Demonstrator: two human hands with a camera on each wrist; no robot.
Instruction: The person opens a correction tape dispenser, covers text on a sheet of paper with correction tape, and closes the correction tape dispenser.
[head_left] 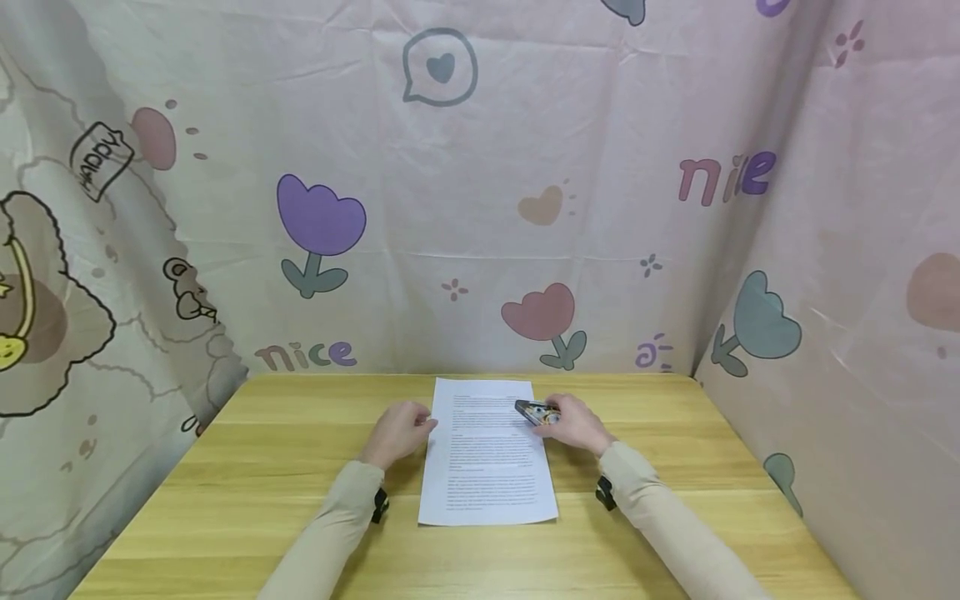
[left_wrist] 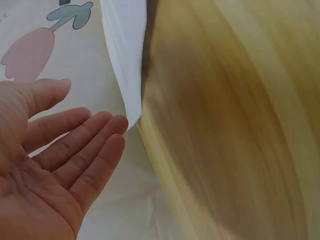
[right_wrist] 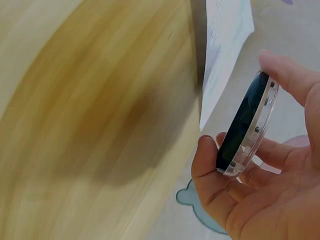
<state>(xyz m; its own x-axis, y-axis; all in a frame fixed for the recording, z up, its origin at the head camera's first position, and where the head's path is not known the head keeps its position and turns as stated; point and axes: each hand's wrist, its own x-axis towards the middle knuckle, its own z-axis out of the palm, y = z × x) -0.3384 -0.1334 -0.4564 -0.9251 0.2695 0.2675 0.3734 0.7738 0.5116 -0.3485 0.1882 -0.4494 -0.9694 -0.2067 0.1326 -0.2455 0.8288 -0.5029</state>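
Note:
A printed sheet of paper (head_left: 491,467) lies on the wooden table, its lines of text facing up. Over its upper right edge, my right hand (head_left: 577,423) holds a smartphone (head_left: 534,412) by its sides. The right wrist view shows the dark screen side of the phone (right_wrist: 245,122) and a clear case around it, gripped between thumb and fingers. At the sheet's left edge is my left hand (head_left: 397,432). Its fingers (left_wrist: 92,162) are nearly straight and hold nothing, with the fingertips close by the paper's corner (left_wrist: 131,117) in the left wrist view.
The wooden table (head_left: 300,500) reaches back to a patterned curtain (head_left: 450,167), which also hangs along the left and right sides. Dark straps sit at both wrists, over beige sleeves (head_left: 330,517).

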